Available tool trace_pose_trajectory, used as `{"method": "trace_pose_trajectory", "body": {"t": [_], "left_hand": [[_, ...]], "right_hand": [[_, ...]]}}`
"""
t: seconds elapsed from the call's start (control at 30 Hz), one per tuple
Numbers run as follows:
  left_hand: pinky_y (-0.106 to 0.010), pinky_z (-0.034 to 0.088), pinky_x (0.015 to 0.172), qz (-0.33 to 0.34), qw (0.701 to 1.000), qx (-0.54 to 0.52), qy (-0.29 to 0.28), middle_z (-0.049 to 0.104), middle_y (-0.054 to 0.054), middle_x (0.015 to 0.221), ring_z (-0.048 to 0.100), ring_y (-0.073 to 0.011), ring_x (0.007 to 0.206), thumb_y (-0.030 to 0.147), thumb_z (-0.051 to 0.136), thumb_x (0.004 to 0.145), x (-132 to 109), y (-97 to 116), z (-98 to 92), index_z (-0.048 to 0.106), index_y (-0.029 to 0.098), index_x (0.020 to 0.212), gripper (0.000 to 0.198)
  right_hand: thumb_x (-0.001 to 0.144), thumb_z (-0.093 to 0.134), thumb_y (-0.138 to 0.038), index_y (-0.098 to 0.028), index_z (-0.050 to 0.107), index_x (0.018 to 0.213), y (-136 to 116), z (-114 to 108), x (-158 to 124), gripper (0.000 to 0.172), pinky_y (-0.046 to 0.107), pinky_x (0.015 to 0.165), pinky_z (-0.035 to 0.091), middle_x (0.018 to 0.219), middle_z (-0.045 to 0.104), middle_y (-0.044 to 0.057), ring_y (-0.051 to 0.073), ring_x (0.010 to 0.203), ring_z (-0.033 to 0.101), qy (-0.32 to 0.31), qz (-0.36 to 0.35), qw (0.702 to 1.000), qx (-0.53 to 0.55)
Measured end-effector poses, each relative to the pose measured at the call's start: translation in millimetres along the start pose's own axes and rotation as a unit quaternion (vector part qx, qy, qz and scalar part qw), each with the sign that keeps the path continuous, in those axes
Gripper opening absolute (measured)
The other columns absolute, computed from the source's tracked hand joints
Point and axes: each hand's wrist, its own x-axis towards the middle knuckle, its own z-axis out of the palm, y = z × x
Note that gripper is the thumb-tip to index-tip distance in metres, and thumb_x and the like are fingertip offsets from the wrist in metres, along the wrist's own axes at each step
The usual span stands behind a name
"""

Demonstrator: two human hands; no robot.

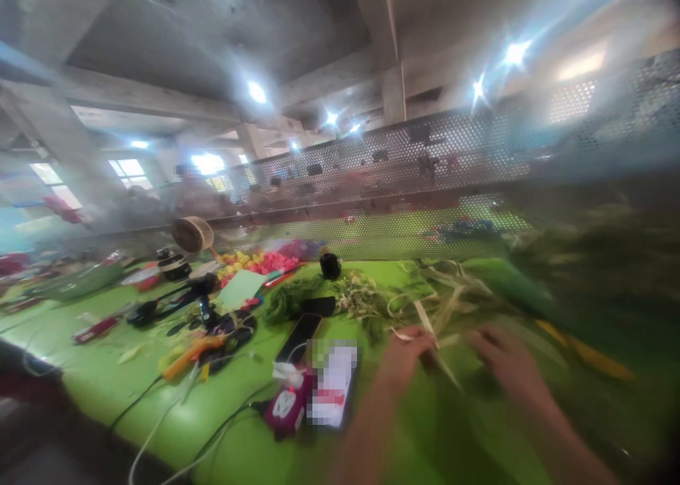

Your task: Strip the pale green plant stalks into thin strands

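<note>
My left hand (pixel 411 347) is closed on a thin pale strip (pixel 425 316), which looks like dried plant leaf or ribbon; its ends stick out past the fingers. To its right, my right hand (pixel 494 347) is curled with the fingertips together. Motion blur and the hand itself hide whatever it may hold. Beyond both hands lies a loose heap of pale greenish strips (pixel 460 294) on the green table (pixel 425 435). Left of that heap is a pile of small cream and green pieces (pixel 361 297).
By my left forearm are a lit phone (pixel 334 386), a purple power socket block (pixel 287 403) and a dark phone (pixel 300 336). Farther left is an orange glue gun (pixel 194 354) with trailing cords. A perforated metal partition (pixel 372 223) runs behind; a yellow tool (pixel 589 354) lies right.
</note>
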Motion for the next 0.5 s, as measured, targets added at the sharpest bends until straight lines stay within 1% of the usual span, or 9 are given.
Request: {"method": "trace_pose_trajectory", "body": {"t": [0.07,0.13,0.23,0.27,0.33,0.37,0.4,0.43,0.5], "left_hand": [[-0.026,0.042,0.064,0.011,1.000,0.020,-0.006,0.059,0.000,0.057,0.053,-0.0149,0.060,0.045,0.059,0.074,1,-2,-0.1,0.064,0.017,0.069,0.030],[-0.025,0.040,0.061,0.020,0.999,0.038,-0.011,0.057,0.001,0.056,0.051,-0.0138,0.058,0.046,0.058,0.075,2,-5,-0.5,0.064,0.017,0.069,0.030],[-0.024,0.036,0.057,0.029,0.997,0.065,-0.028,0.053,0.003,0.054,0.047,-0.0125,0.056,0.046,0.057,0.076,3,-7,-2.2,0.062,0.018,0.070,0.029],[-0.023,0.035,0.057,0.028,0.996,0.074,-0.037,0.052,0.003,0.055,0.047,-0.0123,0.056,0.046,0.057,0.076,2,-7,-2.7,0.062,0.019,0.070,0.029],[-0.023,0.035,0.056,0.025,0.995,0.084,-0.056,0.052,0.003,0.056,0.046,-0.0121,0.056,0.046,0.057,0.076,1,-5,-2.7,0.063,0.019,0.071,0.028],[-0.023,0.035,0.057,0.025,0.993,0.087,-0.071,0.052,0.003,0.056,0.046,-0.0121,0.056,0.046,0.057,0.076,0,-4,-2.0,0.063,0.019,0.071,0.028],[-0.023,0.036,0.058,0.026,0.992,0.088,-0.088,0.053,0.003,0.057,0.047,-0.0123,0.056,0.046,0.058,0.076,-1,-3,-0.9,0.064,0.019,0.072,0.027],[-0.024,0.037,0.059,0.027,0.990,0.091,-0.104,0.054,0.003,0.057,0.048,-0.0126,0.057,0.046,0.059,0.076,-2,-2,0.4,0.065,0.019,0.073,0.027],[-0.024,0.040,0.061,0.022,0.987,0.102,-0.121,0.057,0.001,0.060,0.050,-0.0139,0.060,0.048,0.060,0.075,-5,-2,2.9,0.067,0.020,0.075,0.029]], "right_hand": [[0.074,0.059,-0.041,-0.021,0.058,0.065,-2,-3,0,0.022,0.025,0.046,0.038,0.055,0.056,-0.003,0.014,0.051,0.050,0.022,0.007,1.000,0.001],[0.073,0.058,-0.040,-0.021,0.056,0.064,-3,-6,1,0.021,0.026,0.048,0.040,0.058,0.057,-0.002,0.015,0.054,0.052,0.038,-0.004,0.999,-0.019],[0.071,0.058,-0.040,-0.022,0.058,0.065,-1,-8,7,0.020,0.027,0.053,0.042,0.061,0.058,-0.002,0.016,0.058,0.054,0.034,-0.055,0.996,-0.068],[0.070,0.059,-0.040,-0.021,0.061,0.069,1,-8,9,0.019,0.028,0.056,0.044,0.067,0.061,0.000,0.018,0.063,0.057,0.019,-0.077,0.994,-0.074],[0.069,0.062,-0.041,-0.021,0.067,0.084,4,-7,12,0.026,0.031,0.064,0.048,0.086,0.068,0.004,0.021,0.077,0.062,-0.030,-0.105,0.992,-0.065],[0.070,0.062,-0.041,-0.021,0.067,0.091,5,-6,13,0.030,0.032,0.067,0.049,0.094,0.069,0.005,0.022,0.082,0.063,-0.058,-0.108,0.991,-0.053],[0.071,0.062,-0.042,-0.021,0.068,0.093,5,-5,12,0.031,0.032,0.069,0.049,0.097,0.070,0.006,0.023,0.085,0.064,-0.085,-0.102,0.990,-0.041],[0.073,0.060,-0.043,-0.021,0.068,0.091,5,-3,11,0.029,0.032,0.069,0.049,0.094,0.070,0.005,0.022,0.083,0.064,-0.110,-0.091,0.989,-0.032],[0.076,0.058,-0.044,-0.021,0.067,0.077,4,-1,9,0.025,0.030,0.064,0.049,0.078,0.069,0.003,0.021,0.074,0.064,-0.130,-0.071,0.989,-0.025]]}}
